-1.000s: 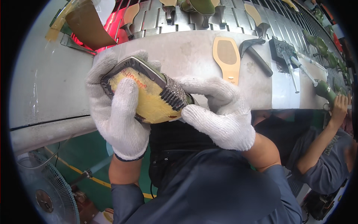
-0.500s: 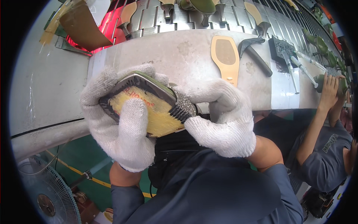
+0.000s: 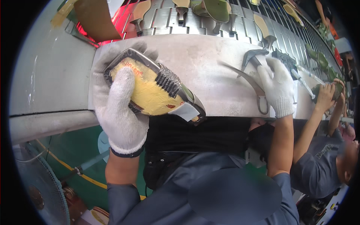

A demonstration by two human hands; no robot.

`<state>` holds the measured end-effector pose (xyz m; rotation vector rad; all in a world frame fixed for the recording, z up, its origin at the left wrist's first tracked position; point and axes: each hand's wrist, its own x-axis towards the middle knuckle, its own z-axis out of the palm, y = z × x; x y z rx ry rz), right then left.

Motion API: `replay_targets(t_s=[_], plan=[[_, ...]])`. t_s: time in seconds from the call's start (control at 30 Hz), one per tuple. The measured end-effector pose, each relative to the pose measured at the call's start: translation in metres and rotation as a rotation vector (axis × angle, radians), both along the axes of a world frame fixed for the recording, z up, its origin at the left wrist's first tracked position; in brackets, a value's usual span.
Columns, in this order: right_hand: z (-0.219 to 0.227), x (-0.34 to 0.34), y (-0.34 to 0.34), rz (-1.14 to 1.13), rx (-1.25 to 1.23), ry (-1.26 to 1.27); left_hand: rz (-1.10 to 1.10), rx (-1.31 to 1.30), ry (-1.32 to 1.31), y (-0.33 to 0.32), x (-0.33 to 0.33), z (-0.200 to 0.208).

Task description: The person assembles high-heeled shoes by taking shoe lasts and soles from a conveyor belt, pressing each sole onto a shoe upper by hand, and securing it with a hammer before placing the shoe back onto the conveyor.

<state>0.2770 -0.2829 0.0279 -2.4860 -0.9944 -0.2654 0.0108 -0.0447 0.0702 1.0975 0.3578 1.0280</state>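
Note:
My left hand (image 3: 122, 108), in a white knit glove, grips a shoe upper on a last (image 3: 150, 92). Its yellow underside is turned up, with my thumb pressed on it. A band of glittering trim (image 3: 168, 80) wraps over its edge, and a white patch (image 3: 185, 111) sits by the heel end. My gloved right hand (image 3: 281, 88) is at the right of the bench, closed at the edge of a thin curved insole (image 3: 252, 80). That insole is tilted up, nearly edge-on; some of my fingertips are hidden. A hammer (image 3: 252, 56) lies just beyond, its handle partly behind my fingers.
A slatted metal conveyor (image 3: 195, 30) along the far side carries shoe parts and a green shoe (image 3: 213, 10). Syringes (image 3: 304, 84) and a dark block (image 3: 283, 58) lie right of my hand. A co-worker's hands (image 3: 326, 95) hold a green shoe. A fan (image 3: 41, 187) stands lower left.
My right hand has left the shoe's trim and moved right to the insole. The insole, flat before, is now tilted up. My left hand has turned the shoe, showing its heel end.

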Motion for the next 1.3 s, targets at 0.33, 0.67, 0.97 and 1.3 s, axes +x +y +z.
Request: replay_targets(t_s=[0.33, 0.67, 0.97, 1.3], plan=[[-0.006, 0.029, 0.008, 0.011, -0.252, 0.128, -0.086, -0.017, -0.041, 0.012, -0.001, -0.010], [0.002, 0.035, 0.024, -0.131, 0.560, 0.436, -0.102, -0.199, -0.047, 0.025, -0.019, -0.026], [0.050, -0.128, -0.019, 0.296, 0.590, 0.747, -0.334, -0.601, 0.276, -0.037, -0.036, -0.083], [-0.010, -0.179, -0.033, 0.628, 0.362, 0.879, -0.284, -0.646, 0.322, -0.049, -0.027, -0.088]])
